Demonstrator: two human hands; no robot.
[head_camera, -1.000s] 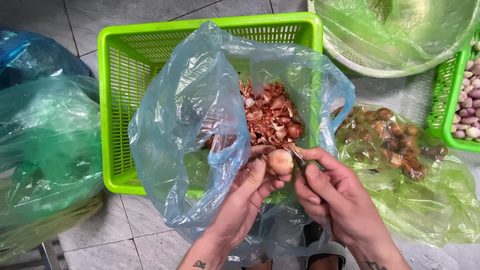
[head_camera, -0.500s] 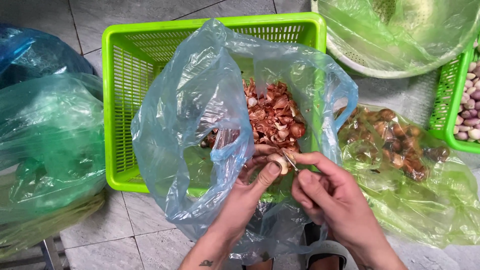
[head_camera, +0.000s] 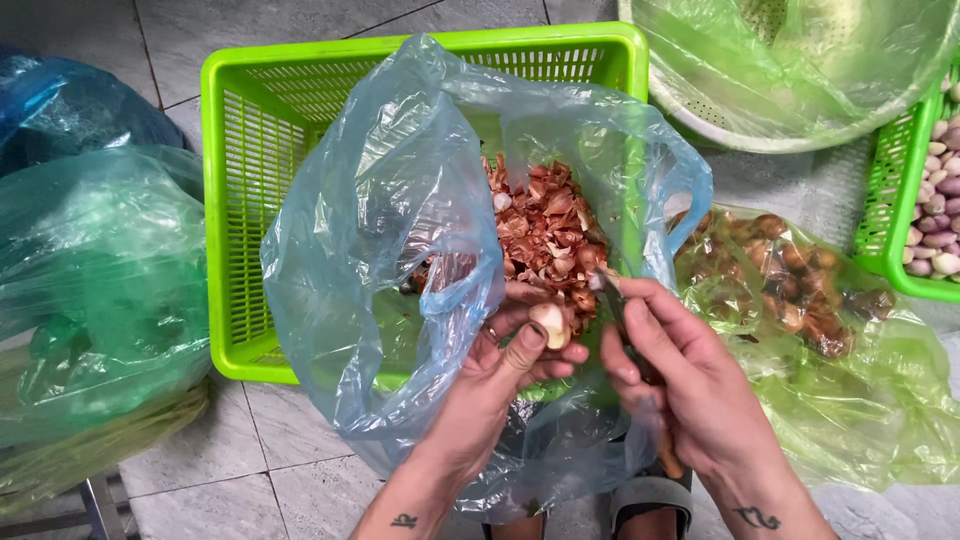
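Head view, looking down at a tiled floor (head_camera: 300, 470). Left hand (head_camera: 505, 365) closed around a pale peeled shallot (head_camera: 549, 322), pinched between thumb and fingers just above the near rim of a bright green basket (head_camera: 235, 200). Right hand (head_camera: 680, 375) clenched on a small knife (head_camera: 612, 292), blade tip up and just beside the shallot. Both hands held over the mouth of a clear blue plastic bag (head_camera: 400, 230) draped inside the basket, with a heap of reddish-brown peelings (head_camera: 545, 225) in it just beyond the shallot. To the right of the basket, on the floor, a clear green bag of unpeeled brown shallots (head_camera: 790, 270). At the right edge, a second green basket (head_camera: 895, 220) with pinkish peeled shallots (head_camera: 940, 210). At the top right, a round pale colander (head_camera: 720, 125) lined with green plastic. At the left, bunched green and blue bags (head_camera: 90, 270). At the bottom edge, sandalled feet (head_camera: 650, 500) below the hands.
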